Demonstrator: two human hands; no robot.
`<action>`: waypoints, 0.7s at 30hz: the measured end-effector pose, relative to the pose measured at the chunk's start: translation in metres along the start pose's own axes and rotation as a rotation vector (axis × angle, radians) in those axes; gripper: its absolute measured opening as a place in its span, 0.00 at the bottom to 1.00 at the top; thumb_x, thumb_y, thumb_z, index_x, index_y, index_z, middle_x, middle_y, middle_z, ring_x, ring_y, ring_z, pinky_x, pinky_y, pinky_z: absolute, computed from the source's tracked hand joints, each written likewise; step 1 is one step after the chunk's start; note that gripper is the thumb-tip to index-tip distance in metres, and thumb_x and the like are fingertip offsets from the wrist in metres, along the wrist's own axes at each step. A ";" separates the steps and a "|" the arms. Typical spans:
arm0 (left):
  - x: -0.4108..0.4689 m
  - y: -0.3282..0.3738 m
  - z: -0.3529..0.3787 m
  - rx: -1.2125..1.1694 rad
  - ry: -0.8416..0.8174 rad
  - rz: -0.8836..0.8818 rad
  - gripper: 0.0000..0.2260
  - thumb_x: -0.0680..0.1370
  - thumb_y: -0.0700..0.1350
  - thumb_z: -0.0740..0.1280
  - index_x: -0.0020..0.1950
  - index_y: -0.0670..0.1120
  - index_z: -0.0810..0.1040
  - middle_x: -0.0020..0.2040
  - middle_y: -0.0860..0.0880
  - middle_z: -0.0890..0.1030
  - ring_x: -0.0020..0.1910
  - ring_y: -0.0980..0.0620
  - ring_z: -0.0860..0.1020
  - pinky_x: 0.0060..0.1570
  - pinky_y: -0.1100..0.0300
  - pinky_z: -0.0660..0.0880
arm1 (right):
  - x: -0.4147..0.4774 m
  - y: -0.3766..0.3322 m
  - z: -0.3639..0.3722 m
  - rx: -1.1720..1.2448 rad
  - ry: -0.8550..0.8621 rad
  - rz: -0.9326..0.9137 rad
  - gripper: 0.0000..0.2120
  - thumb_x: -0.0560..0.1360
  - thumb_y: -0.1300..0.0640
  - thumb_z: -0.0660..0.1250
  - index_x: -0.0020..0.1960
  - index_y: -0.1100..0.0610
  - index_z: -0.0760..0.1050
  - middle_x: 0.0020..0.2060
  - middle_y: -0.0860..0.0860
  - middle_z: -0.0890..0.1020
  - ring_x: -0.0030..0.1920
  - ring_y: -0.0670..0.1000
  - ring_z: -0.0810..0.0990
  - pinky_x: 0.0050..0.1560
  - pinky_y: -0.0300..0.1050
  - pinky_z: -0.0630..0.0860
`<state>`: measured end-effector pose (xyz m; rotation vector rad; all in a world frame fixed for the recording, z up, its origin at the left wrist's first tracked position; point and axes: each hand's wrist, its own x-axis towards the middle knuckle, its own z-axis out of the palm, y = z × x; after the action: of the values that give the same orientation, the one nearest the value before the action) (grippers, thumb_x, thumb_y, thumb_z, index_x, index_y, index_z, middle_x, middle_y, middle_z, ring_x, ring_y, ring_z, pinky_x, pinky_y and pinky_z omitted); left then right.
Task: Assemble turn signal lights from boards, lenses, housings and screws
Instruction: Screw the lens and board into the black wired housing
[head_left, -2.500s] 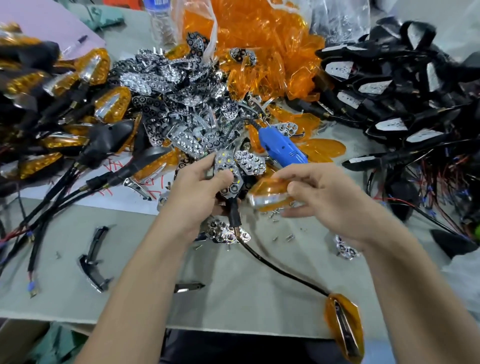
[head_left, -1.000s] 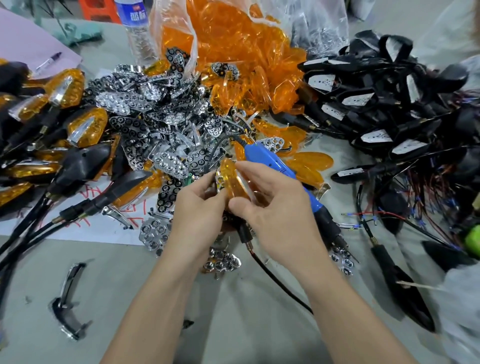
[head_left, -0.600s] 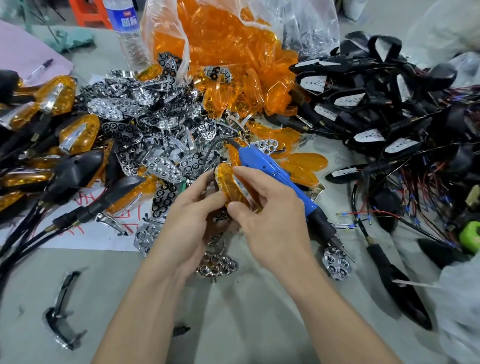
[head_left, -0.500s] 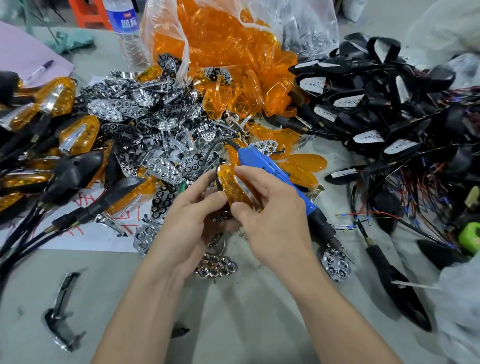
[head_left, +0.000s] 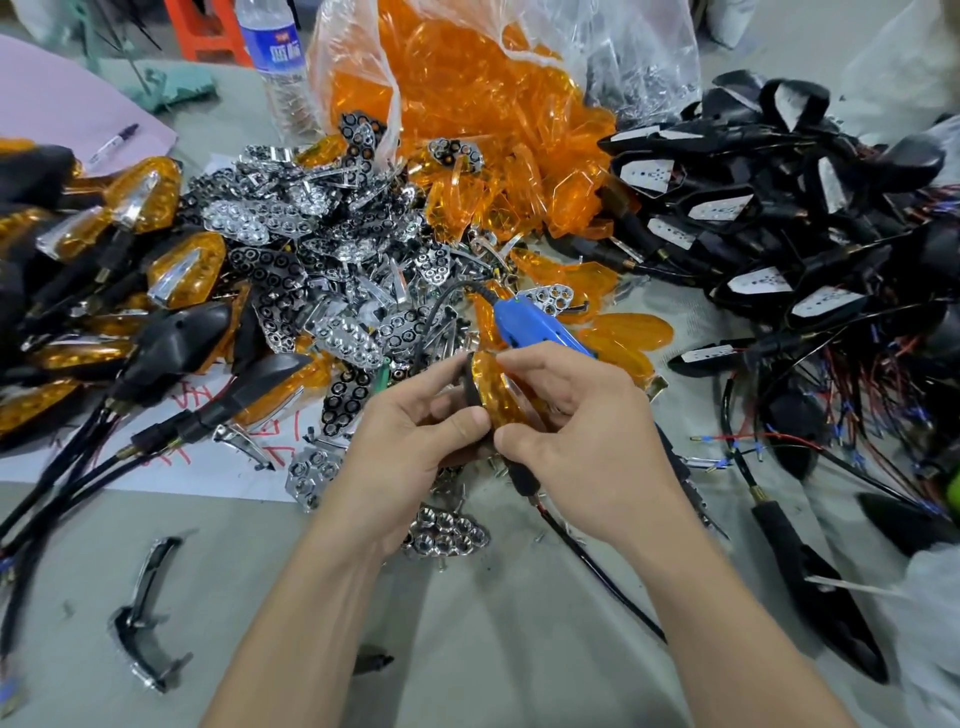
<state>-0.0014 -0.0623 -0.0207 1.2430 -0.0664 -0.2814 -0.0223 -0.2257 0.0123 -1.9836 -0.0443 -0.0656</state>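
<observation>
Since the earlier frame, where the right hand held the orange lens apart from the piece in the left, the two hands have come together and the lens now sits against the black housing just above the middle of the frame. The left hand curls round the housing from the left, its thumb pressed on the lower edge of the lens. The right hand pinches the lens from the right, fingers over its top and thumb at its lower end. A black cable runs from under the hands toward the lower right over the grey table. Just behind the hands lies a blue screwdriver, touched by neither hand. A chrome reflector lies on the table just below the left wrist. A clear bag of orange lenses spills open at top centre, with a heap of chrome reflectors to its lower left. A pile of black housings with wires fills the upper right. Finished lights lie along the left edge, and a water bottle stands at the top, left of the bag.
</observation>
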 end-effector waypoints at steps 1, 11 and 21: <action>0.000 0.001 0.000 0.007 -0.005 0.005 0.20 0.76 0.33 0.70 0.64 0.51 0.84 0.53 0.40 0.87 0.48 0.49 0.85 0.45 0.60 0.81 | -0.001 -0.001 0.001 -0.010 0.011 -0.005 0.26 0.68 0.68 0.77 0.52 0.37 0.81 0.47 0.29 0.84 0.52 0.35 0.84 0.52 0.28 0.77; 0.002 0.014 0.002 -0.043 0.016 0.021 0.12 0.75 0.45 0.73 0.58 0.53 0.87 0.52 0.46 0.88 0.49 0.52 0.85 0.46 0.60 0.82 | -0.013 -0.006 0.032 -0.199 0.204 -0.201 0.26 0.72 0.65 0.75 0.69 0.53 0.80 0.63 0.46 0.84 0.61 0.50 0.83 0.66 0.49 0.76; -0.003 -0.003 0.022 -0.007 0.208 0.108 0.14 0.81 0.33 0.67 0.52 0.49 0.89 0.48 0.46 0.88 0.44 0.54 0.86 0.44 0.64 0.81 | -0.009 0.013 0.043 -0.032 0.235 -0.159 0.27 0.70 0.61 0.74 0.67 0.46 0.79 0.62 0.38 0.82 0.61 0.41 0.82 0.67 0.45 0.77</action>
<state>-0.0097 -0.0826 -0.0164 1.2507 0.0465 -0.0575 -0.0298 -0.1914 -0.0172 -1.9884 -0.0481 -0.4040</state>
